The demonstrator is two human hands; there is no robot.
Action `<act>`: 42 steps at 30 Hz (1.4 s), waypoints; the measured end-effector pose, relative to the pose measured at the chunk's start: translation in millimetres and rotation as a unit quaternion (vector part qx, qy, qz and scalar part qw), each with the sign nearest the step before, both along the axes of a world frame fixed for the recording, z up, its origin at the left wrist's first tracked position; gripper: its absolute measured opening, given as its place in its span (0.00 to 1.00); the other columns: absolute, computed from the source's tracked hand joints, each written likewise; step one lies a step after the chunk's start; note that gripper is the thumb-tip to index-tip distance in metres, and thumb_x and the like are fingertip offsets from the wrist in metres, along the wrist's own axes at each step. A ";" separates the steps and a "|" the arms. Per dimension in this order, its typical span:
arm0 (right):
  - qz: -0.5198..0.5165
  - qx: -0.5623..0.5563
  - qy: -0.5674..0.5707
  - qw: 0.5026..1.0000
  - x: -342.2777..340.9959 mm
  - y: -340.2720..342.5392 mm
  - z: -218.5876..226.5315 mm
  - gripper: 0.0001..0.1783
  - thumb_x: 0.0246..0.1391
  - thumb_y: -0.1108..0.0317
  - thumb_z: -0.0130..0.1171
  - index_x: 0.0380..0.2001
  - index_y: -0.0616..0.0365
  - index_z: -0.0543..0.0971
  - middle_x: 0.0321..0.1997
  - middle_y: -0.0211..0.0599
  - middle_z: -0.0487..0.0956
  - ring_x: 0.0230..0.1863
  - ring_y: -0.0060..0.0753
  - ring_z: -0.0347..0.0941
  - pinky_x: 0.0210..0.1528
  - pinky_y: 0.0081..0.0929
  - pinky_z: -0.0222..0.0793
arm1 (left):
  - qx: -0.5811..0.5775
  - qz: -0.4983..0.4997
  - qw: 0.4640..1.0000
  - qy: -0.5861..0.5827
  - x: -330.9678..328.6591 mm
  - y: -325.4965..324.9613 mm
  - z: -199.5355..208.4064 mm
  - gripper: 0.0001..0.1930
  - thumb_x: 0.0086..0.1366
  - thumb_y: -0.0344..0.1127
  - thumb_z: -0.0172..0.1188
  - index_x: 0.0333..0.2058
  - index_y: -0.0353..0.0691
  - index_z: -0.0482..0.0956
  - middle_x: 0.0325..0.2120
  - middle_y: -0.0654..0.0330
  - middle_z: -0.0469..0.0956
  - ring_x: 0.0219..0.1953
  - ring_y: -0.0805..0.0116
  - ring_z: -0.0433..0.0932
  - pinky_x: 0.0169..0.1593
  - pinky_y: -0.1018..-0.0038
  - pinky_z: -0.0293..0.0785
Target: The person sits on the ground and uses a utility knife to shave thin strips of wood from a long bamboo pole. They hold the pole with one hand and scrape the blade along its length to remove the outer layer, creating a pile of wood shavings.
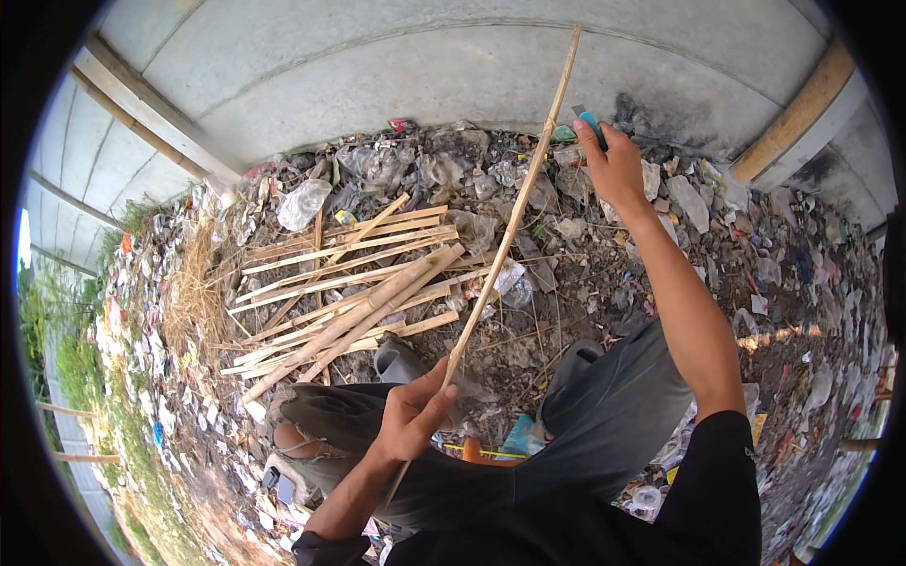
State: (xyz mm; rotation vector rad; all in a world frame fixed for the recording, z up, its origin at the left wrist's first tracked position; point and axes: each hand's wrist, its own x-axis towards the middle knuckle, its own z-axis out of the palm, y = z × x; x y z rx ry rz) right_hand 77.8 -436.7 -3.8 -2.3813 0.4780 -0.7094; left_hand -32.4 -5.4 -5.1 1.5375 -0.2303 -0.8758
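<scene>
My left hand [412, 415] is closed round the lower part of a long, thin bamboo strip [514, 222]. The strip slants up and away to the right, its far tip in front of the grey wall, and its short lower end sticks out below my fist over my trouser leg. Up at the right, my right hand [615, 168] grips a utility knife [592, 124] with a teal handle and a short dark blade pointing up and left. The knife is apart from the strip, to the right of its upper half.
A loose pile of split bamboo strips [377, 300] lies on the littered ground ahead to the left, beside dry straw [195, 292]. A concrete panel wall [377, 80] stands beyond, with a bamboo pole [797, 108] at the right. My bent knees frame the near ground.
</scene>
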 end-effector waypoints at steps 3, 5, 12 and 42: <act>0.070 0.065 -0.026 0.995 -3.7 -9.9 -8.5 0.36 0.67 0.35 0.48 0.23 0.59 0.76 0.13 0.33 0.66 0.17 0.33 0.61 0.24 0.38 0.57 | -0.007 -0.004 1.000 -0.002 0.8 -2.8 1.4 0.28 0.75 0.37 0.58 0.67 0.28 0.65 0.33 0.67 0.79 0.29 0.85 0.72 0.33 0.84 0.70; 0.140 0.071 0.029 0.987 -8.9 -1.8 -7.9 0.37 0.67 0.34 0.47 0.22 0.59 0.76 0.13 0.32 0.65 0.17 0.32 0.60 0.25 0.39 0.55 | -0.004 -0.003 1.000 0.000 1.2 -2.5 2.2 0.28 0.75 0.37 0.58 0.67 0.27 0.65 0.34 0.67 0.79 0.30 0.85 0.72 0.33 0.84 0.70; 0.141 0.027 0.107 0.984 8.9 -3.4 -17.8 0.43 0.68 0.30 0.41 0.28 0.63 0.80 0.15 0.35 0.65 0.20 0.37 0.63 0.29 0.44 0.59 | 0.014 -0.009 1.000 -0.027 -3.8 7.5 -0.9 0.28 0.74 0.35 0.58 0.66 0.24 0.66 0.35 0.63 0.82 0.36 0.82 0.74 0.39 0.81 0.73; 0.125 0.127 0.117 0.977 8.2 -68.2 -22.5 0.38 0.68 0.34 0.47 0.37 0.65 0.81 0.18 0.27 0.61 0.23 0.29 0.63 0.35 0.36 0.66 | 0.120 -0.087 0.979 -0.140 -12.6 52.0 32.1 0.27 0.69 0.33 0.63 0.61 0.22 0.70 0.20 0.64 0.73 0.26 0.82 0.69 0.31 0.81 0.67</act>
